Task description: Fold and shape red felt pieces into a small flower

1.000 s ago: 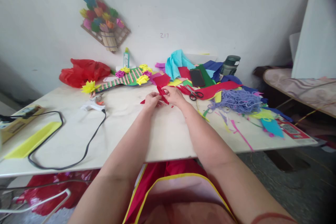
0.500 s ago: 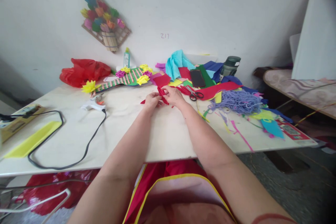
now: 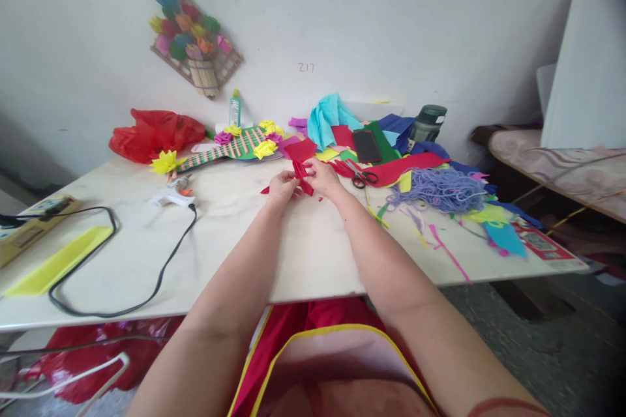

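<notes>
Both my left hand (image 3: 282, 186) and right hand (image 3: 323, 177) pinched the small red paper piece (image 3: 302, 177) above the table (image 3: 313, 254); I judged a hard tug could tear it, or a loose pinch drop it.

This looks like a room in a home that is used as a small craft corner. A pale table (image 3: 122, 254) stands against a plain white wall, and at the upper left of the frame a handmade bouquet of paper flowers (image 3: 193, 39) hangs on it. The far side of the table is covered with coloured felt pieces (image 3: 342, 124), purple yarn (image 3: 440, 189), scissors (image 3: 362, 176) and a glue gun (image 3: 173, 195). At the right edge of the frame there is a bed with a patterned cover (image 3: 562, 163).
</notes>
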The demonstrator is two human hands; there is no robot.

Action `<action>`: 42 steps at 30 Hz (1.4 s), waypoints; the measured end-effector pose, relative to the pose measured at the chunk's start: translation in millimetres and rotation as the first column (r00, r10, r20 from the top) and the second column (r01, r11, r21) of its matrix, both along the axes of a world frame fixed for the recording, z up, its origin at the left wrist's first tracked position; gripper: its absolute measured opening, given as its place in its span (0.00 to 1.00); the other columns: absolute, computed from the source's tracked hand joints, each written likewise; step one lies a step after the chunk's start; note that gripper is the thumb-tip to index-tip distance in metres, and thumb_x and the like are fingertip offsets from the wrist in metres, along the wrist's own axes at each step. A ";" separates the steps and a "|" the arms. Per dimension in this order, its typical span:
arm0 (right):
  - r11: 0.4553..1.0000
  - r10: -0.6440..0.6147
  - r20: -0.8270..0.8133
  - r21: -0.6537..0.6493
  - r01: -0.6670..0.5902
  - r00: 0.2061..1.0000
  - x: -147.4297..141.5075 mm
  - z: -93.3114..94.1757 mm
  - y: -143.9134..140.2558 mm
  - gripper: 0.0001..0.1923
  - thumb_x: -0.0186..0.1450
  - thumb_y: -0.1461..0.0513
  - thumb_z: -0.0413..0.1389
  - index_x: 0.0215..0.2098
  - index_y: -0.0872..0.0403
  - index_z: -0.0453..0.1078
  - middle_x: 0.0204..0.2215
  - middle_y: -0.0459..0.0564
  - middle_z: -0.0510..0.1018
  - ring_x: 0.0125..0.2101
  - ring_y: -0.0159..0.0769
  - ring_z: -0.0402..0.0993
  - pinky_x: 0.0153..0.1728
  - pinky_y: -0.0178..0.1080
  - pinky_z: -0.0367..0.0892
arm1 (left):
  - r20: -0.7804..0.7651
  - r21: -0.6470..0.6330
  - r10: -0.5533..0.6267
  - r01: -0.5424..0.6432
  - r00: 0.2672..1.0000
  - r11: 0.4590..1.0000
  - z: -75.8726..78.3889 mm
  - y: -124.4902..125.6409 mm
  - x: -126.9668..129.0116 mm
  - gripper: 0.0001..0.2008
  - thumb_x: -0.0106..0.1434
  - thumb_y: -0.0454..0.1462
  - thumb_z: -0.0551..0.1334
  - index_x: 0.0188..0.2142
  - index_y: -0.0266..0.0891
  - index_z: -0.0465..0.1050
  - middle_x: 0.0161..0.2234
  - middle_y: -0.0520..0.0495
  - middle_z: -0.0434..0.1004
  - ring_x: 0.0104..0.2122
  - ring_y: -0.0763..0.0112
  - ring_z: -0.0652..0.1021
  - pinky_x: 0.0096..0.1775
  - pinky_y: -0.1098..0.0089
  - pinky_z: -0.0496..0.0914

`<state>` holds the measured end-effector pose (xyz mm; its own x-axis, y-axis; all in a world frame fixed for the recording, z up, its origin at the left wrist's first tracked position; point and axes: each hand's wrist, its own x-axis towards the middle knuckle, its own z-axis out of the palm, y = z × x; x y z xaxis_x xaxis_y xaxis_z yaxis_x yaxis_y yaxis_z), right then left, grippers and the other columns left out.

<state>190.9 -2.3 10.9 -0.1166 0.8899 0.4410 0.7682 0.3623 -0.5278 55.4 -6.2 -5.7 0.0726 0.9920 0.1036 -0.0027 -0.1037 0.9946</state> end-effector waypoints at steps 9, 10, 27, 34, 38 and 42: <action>1.000 -0.025 0.063 -0.001 0.025 0.998 -3.5 4.3 -6.8 0.15 0.56 0.66 0.53 0.42 0.52 0.67 0.32 0.48 0.77 0.35 0.38 0.71 0.36 0.38 0.63 | 0.020 -0.006 0.000 0.000 1.000 1.000 0.8 0.9 -0.3 0.06 0.51 0.33 0.59 0.31 0.35 0.68 0.19 0.52 0.72 0.16 0.73 0.74 0.18 0.76 0.62; 1.000 -0.026 0.059 0.004 0.026 0.998 -4.2 3.3 -6.3 0.14 0.56 0.66 0.53 0.41 0.52 0.68 0.32 0.48 0.77 0.35 0.38 0.72 0.36 0.38 0.63 | 0.026 -0.004 0.000 0.000 1.000 1.000 0.9 0.8 -0.3 0.06 0.52 0.34 0.59 0.31 0.35 0.68 0.19 0.52 0.72 0.16 0.73 0.74 0.18 0.76 0.62; 0.995 0.071 0.097 0.065 -0.078 0.993 -4.8 3.1 -3.5 0.13 0.58 0.67 0.48 0.32 0.56 0.75 0.35 0.52 0.78 0.38 0.37 0.72 0.40 0.36 0.63 | 0.104 -0.035 0.013 -0.010 0.995 0.999 2.2 -0.3 -1.7 0.13 0.52 0.45 0.61 0.29 0.37 0.66 0.20 0.51 0.73 0.16 0.72 0.73 0.19 0.74 0.65; 0.992 0.044 0.177 0.105 -0.064 0.983 -6.3 4.8 -10.0 0.09 0.57 0.66 0.50 0.31 0.54 0.73 0.34 0.51 0.76 0.38 0.38 0.71 0.39 0.37 0.63 | 0.050 -0.019 0.065 -0.064 0.997 0.998 0.6 1.2 0.0 0.11 0.48 0.39 0.64 0.28 0.38 0.64 0.18 0.54 0.70 0.15 0.73 0.73 0.19 0.75 0.62; 0.995 -0.009 0.013 0.096 0.008 1.000 -3.0 4.1 -6.4 0.12 0.57 0.62 0.54 0.40 0.53 0.70 0.39 0.50 0.76 0.40 0.38 0.71 0.39 0.38 0.64 | 0.066 -0.012 0.059 -0.058 0.996 0.998 -0.4 2.6 -0.5 0.08 0.49 0.36 0.62 0.29 0.38 0.64 0.19 0.52 0.73 0.16 0.73 0.73 0.19 0.75 0.63; 0.997 -0.035 -0.205 -0.079 0.020 0.978 1.1 -2.3 3.5 0.19 0.56 0.57 0.57 0.45 0.55 0.70 0.35 0.50 0.78 0.35 0.36 0.73 0.37 0.38 0.66 | 0.101 0.011 0.009 -0.011 0.995 1.000 1.4 0.1 -1.3 0.08 0.49 0.36 0.61 0.29 0.37 0.64 0.20 0.52 0.74 0.16 0.73 0.73 0.20 0.75 0.65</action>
